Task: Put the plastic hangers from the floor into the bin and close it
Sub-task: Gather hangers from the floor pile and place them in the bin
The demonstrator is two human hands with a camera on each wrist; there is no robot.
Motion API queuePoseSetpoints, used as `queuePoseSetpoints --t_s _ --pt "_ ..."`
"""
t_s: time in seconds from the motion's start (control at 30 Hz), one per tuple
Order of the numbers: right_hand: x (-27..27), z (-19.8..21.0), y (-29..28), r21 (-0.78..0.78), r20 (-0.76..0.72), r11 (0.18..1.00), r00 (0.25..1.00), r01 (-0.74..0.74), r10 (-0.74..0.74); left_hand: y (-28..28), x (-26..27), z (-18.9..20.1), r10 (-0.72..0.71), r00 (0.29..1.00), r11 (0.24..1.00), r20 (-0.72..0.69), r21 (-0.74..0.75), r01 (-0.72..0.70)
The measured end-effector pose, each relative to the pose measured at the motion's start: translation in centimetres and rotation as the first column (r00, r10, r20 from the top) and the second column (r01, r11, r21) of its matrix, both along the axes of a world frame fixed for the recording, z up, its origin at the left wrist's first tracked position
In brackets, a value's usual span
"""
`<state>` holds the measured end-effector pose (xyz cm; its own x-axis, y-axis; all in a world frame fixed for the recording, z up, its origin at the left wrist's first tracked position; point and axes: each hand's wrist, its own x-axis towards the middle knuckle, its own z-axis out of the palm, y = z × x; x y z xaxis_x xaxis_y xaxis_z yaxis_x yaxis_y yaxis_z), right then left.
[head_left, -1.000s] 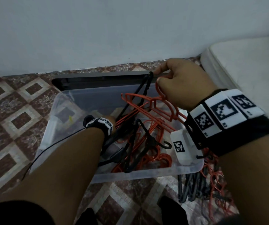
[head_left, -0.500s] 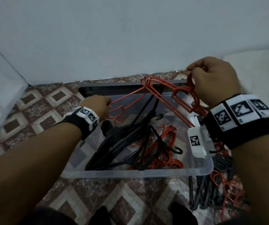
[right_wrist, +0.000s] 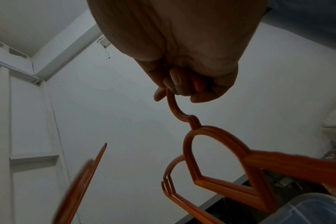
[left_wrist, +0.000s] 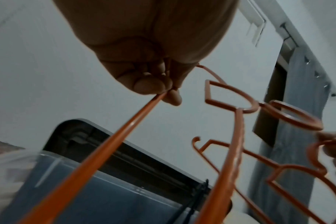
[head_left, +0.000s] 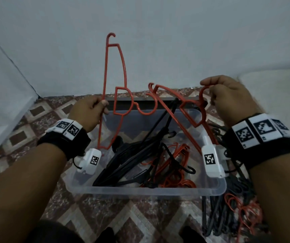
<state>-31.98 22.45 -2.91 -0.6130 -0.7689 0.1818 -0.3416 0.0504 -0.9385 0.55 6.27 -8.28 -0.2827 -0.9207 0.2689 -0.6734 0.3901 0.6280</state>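
A clear plastic bin [head_left: 146, 190] on the floor holds several black and orange hangers. My left hand [head_left: 88, 111] pinches the bottom bar of one orange hanger [head_left: 123, 67], which stands on end above the bin's left side; the grip shows in the left wrist view [left_wrist: 159, 89]. My right hand [head_left: 228, 97] grips the hooks of a bunch of orange hangers [head_left: 189, 116] tilted over the bin's right side, also in the right wrist view [right_wrist: 192, 145]. More black and orange hangers [head_left: 235, 207] lie on the floor to the right of the bin.
The dark grey lid [head_left: 140, 100] leans on the wall behind the bin. A white mattress edge [head_left: 272, 88] sits at the right, a white panel [head_left: 0, 85] at the left. Patterned floor tiles [head_left: 105, 213] lie in front of the bin.
Both hands rose above the bin. The left hand pulled one orange hanger away from the right hand's bunch and swung it upright.
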Motion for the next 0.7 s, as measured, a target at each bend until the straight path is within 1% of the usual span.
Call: queuePoseSetpoints --t_s 0.1,0.17,0.2,0.23,0.3,0.37,0.43,0.57,0.63,0.7 --pt "0.3 -0.6 -0.8 0.054 0.029 0.995 0.996 -0.086 0.085 1.3 -1.6 0.7 -0.157 0.979 0.988 -0.131 -0.005 0.157" --pt "0.4 -1.0 -1.0 0.086 0.037 0.989 0.993 -0.116 0.114 2.0 -2.5 1.2 -0.241 0.945 0.97 -0.221 -0.015 0.244" --pt "0.3 -1.2 -1.2 0.092 0.051 0.989 0.992 -0.12 0.115 2.3 -2.9 1.5 -0.287 0.927 0.957 -0.24 -0.026 0.29" --pt "0.1 -1.4 -1.3 0.09 0.079 0.989 0.99 -0.12 0.113 2.6 -3.1 1.7 -0.332 0.918 0.943 -0.217 -0.05 0.329" --pt "-0.1 -1.7 -1.6 0.07 0.167 0.99 0.98 -0.125 0.112 3.3 -3.6 1.9 -0.396 0.914 0.914 -0.092 -0.136 0.382" --pt "-0.2 -1.9 -1.8 0.046 0.256 0.989 0.958 -0.142 0.126 3.8 -4.1 2.0 -0.424 0.905 0.879 0.02 -0.231 0.417" --pt "-0.1 -2.1 -1.8 0.028 0.33 0.986 0.933 -0.164 0.146 4.4 -4.6 1.7 -0.446 0.892 0.847 0.08 -0.284 0.449" --pt "0.1 -2.2 -2.2 0.013 0.451 0.995 0.888 -0.102 0.085 5.2 -5.4 -0.2 -0.504 0.85 0.799 0.152 -0.292 0.526" --pt "0.1 -2.2 -2.3 0.019 0.514 0.996 0.855 -0.092 0.069 5.2 -5.7 -1.0 -0.57 0.8 0.751 0.187 -0.277 0.599" --pt "0.2 -2.1 -2.3 0.01 0.592 0.996 0.804 -0.087 0.064 5.3 -5.9 -1.7 -0.624 0.738 0.698 0.257 -0.241 0.674"
